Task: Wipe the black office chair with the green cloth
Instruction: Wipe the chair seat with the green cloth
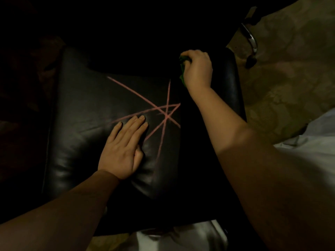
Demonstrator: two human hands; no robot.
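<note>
Pink chalk lines (163, 113) uncleared on black office chair (81, 105).
Right hand (197, 69) grips green cloth (183, 69); left hand (125, 145) rests flat, risking smearing.

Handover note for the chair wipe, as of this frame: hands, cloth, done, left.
Left hand: flat, fingers straight, pressing the seat of the black office chair, fingertips at the pink lines.
Right hand: grip closed round the bunched green cloth, at the far right of the seat.
Done: nothing visible; the pink lines look whole and the cloth is clear of them.
Left: bring the cloth across the lines and wipe the seat.
</note>
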